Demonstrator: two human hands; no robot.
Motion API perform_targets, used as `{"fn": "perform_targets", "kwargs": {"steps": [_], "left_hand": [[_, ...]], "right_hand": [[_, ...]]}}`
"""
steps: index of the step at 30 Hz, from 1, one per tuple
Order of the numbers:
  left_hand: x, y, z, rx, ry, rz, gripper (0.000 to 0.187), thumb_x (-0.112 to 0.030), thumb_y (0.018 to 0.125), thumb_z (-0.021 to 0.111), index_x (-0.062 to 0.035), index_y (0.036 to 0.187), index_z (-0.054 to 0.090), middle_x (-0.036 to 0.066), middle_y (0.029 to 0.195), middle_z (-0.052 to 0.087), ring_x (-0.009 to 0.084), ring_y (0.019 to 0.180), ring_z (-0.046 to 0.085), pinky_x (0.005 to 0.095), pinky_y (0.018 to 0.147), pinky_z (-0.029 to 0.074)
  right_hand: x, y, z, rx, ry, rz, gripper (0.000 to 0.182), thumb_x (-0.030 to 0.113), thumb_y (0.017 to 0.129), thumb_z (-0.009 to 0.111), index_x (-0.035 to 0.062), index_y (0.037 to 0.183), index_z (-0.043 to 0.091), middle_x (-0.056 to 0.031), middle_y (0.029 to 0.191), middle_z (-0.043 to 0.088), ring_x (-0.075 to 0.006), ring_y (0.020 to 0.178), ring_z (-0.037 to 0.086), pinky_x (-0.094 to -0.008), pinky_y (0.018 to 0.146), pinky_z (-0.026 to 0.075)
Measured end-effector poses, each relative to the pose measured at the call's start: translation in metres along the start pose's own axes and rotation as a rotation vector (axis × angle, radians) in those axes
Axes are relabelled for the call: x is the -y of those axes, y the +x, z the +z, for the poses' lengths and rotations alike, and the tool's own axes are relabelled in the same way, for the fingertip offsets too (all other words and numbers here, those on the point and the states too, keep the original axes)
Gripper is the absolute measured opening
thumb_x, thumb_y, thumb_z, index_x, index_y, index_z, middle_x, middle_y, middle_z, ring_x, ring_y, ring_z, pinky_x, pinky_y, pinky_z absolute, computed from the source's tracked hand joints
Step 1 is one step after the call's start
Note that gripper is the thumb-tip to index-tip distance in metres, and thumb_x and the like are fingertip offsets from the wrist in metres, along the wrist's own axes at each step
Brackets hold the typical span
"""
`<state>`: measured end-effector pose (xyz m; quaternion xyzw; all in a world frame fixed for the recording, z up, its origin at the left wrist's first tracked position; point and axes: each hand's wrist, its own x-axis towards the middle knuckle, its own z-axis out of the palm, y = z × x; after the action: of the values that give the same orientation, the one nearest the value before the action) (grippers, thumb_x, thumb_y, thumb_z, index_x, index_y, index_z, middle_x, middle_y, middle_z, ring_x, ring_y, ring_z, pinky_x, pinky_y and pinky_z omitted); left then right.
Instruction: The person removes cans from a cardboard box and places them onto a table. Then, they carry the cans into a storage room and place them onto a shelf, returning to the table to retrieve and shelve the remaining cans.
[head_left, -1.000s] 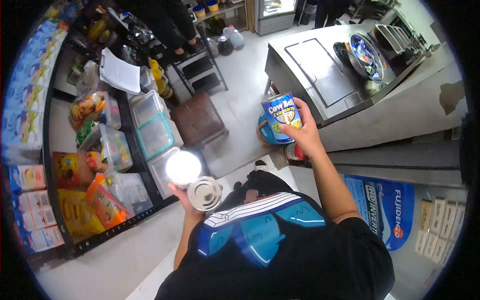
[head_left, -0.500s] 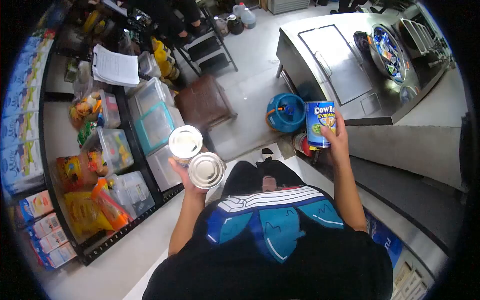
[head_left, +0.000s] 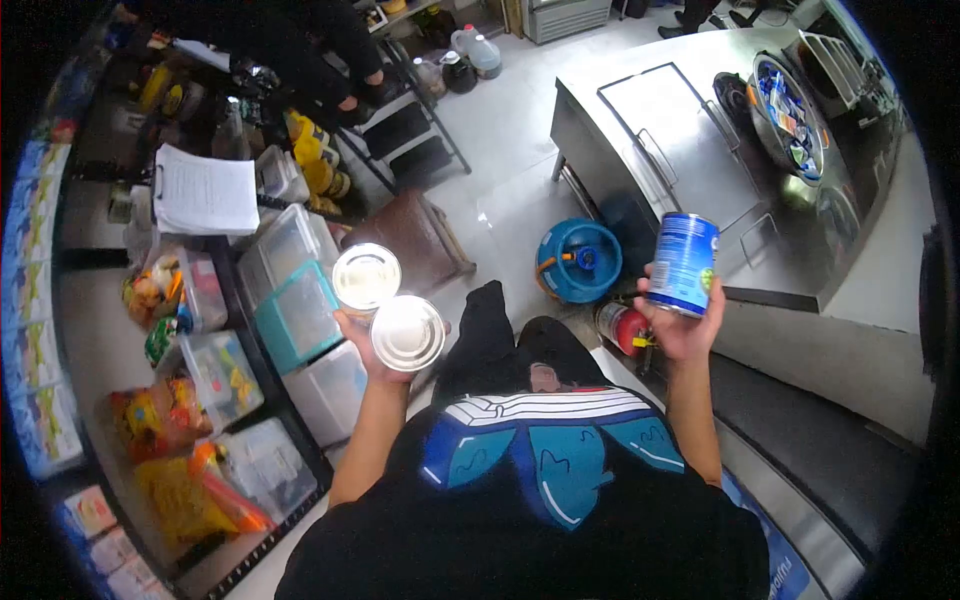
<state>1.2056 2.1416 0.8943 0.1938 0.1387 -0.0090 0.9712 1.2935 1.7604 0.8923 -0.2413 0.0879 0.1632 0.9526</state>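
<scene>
My left hand (head_left: pixel 382 368) is wrapped round two tins side by side, the far tin (head_left: pixel 366 277) and the near tin (head_left: pixel 408 333). Their shiny round ends face up, and their labels are mostly hidden. On the other side, my right hand (head_left: pixel 688 338) grips a blue can of evaporated milk (head_left: pixel 684 262) from below, its fine-print side towards me. The can is tilted slightly and held in the air near the steel counter.
A blue gas cylinder (head_left: pixel 580 262) and a red fire extinguisher (head_left: pixel 622 328) stand on the floor ahead. Left are shelves with plastic tubs (head_left: pixel 222 380) and a clipboard (head_left: pixel 205 190). A steel counter (head_left: pixel 690 150) bears a basin (head_left: pixel 815 125). Another person stands on a step stool (head_left: pixel 415 140).
The milk can has turned in my right hand, from its brand name to its fine print, and moved right and down. My left hand still holds both tins. My legs have shifted forward.
</scene>
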Motion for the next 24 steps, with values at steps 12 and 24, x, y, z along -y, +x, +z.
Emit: {"fn": "perform_targets", "kwargs": {"steps": [12,24], "left_hand": [[-0.068,0.169,-0.129,0.150,-0.141,-0.018,0.108,-0.090,0.067,0.025,0.0002,0.120,0.049,0.021,0.108,0.059,0.0418,0.098,0.059,0.0629,0.090,0.041],[-0.095,0.351,-0.120,0.142,-0.171,0.092,0.091,-0.072,0.077,0.049,-0.0028,0.134,0.037,0.012,0.103,0.053,0.0374,0.101,0.049,0.0672,0.086,0.038]], "right_hand": [[-0.088,0.173,-0.052,0.034,0.097,-0.114,0.078,0.056,0.086,0.048,-0.0045,0.132,0.031,-0.0281,0.120,0.048,-0.0399,0.101,0.056,-0.0524,0.080,0.052],[-0.030,0.406,-0.004,0.139,0.000,-0.048,0.079,0.056,0.086,0.049,-0.0022,0.136,0.027,-0.0280,0.121,0.046,-0.0383,0.098,0.057,-0.0514,0.076,0.054]]}}
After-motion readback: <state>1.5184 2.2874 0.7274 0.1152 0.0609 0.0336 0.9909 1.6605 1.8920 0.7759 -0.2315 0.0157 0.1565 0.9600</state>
